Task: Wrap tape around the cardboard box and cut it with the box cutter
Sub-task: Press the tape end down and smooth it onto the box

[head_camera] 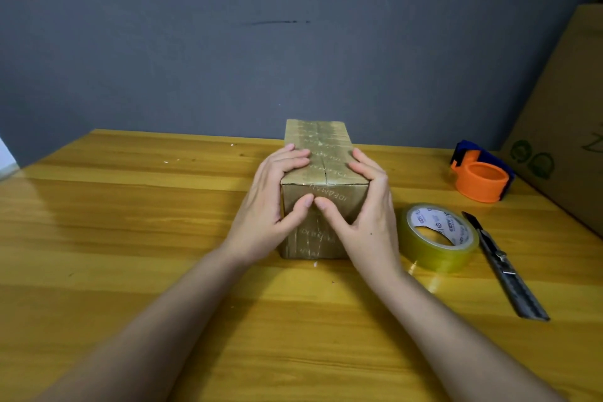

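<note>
A narrow cardboard box (321, 143), covered in shiny clear tape, lies lengthwise on the wooden table (130, 238) with its near end facing me. My left hand (274, 202) grips its left near corner, fingers on top and thumb on the end face. My right hand (365, 209) holds the right near corner the same way, and the two thumbs nearly touch. A roll of clear tape (437, 237) lies flat just right of my right hand. The box cutter (502, 264) lies right of the roll, its blade end pointing away from me.
An orange and blue tape dispenser (481, 173) sits at the back right of the table. A large cardboard carton (567, 108) leans at the right edge. A grey wall (261, 42) stands right behind the table.
</note>
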Motion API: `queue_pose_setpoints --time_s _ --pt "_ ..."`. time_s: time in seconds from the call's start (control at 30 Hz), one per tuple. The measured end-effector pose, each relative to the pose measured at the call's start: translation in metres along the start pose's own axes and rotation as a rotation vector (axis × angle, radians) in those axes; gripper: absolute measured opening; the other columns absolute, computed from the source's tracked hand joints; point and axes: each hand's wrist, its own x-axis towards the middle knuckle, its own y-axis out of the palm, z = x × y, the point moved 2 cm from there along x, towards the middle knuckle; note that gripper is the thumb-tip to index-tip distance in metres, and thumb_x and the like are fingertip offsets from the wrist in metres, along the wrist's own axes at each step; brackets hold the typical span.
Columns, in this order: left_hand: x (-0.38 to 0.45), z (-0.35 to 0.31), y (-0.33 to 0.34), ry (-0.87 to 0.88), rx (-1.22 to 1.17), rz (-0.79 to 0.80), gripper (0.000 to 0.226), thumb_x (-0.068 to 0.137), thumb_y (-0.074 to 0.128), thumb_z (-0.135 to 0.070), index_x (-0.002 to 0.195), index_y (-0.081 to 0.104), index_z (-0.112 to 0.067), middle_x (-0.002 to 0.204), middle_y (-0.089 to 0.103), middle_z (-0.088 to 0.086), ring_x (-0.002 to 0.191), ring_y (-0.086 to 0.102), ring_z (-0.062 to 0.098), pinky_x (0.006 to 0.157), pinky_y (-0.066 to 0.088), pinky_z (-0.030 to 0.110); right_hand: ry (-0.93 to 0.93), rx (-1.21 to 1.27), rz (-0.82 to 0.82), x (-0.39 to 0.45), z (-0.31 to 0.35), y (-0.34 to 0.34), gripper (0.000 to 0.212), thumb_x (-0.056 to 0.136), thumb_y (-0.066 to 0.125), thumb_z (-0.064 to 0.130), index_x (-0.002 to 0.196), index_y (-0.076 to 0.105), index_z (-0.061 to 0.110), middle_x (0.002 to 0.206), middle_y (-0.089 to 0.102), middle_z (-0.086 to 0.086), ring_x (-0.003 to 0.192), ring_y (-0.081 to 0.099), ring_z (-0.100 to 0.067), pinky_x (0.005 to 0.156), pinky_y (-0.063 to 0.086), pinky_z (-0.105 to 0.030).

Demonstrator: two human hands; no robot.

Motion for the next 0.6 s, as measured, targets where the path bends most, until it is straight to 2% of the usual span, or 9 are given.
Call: queue_pose_setpoints --time_s 0.3,0.43,0.5,0.6 --pt "0.000 0.005 -0.006 0.057 0.110 0.101 0.062 0.081 0.064 -0.035 0.132 0.036 -0.010 0.142 0.042 0.005 0.142 0.026 0.018 0.116 0.025 0.040 -0.079 0.030 0.120 0.002 -0.012 -0.009 0.072 0.074 0.071 0.044 0.132 0.041 0.014 0.148 0.038 -0.001 0.137 0.036 -0.012 0.112 0.033 -0.037" --pt "0.000 0.005 -0.004 0.055 0.090 0.088 0.068 0.076 0.069 -0.034 0.131 0.036 -0.011 0.141 0.042 0.006 0.142 0.027 0.019 0.116 0.025 0.041 -0.097 0.032 0.177 0.002 -0.013 -0.013 0.074 0.073 0.072 0.043 0.134 0.038 0.017 0.149 0.035 0.001 0.139 0.033 -0.010 0.112 0.032 -0.039" --pt "0.000 0.002 -0.002 0.025 0.034 0.056 0.067 0.073 0.069 -0.035 0.129 0.039 -0.013 0.139 0.044 0.006 0.141 0.028 0.018 0.116 0.026 0.040 -0.097 0.059 0.184 0.002 -0.013 -0.015 0.068 0.077 0.067 0.041 0.134 0.039 0.016 0.149 0.035 0.001 0.139 0.033 -0.009 0.113 0.031 -0.039" --pt "0.002 -0.006 0.002 -0.106 -0.109 -0.063 0.053 0.073 0.066 -0.039 0.118 0.048 -0.017 0.130 0.052 0.000 0.137 0.035 0.014 0.113 0.030 0.040 -0.026 0.187 0.134 0.003 -0.010 -0.016 0.050 0.086 0.053 0.040 0.128 0.047 0.014 0.145 0.043 0.001 0.136 0.037 -0.009 0.112 0.032 -0.039"
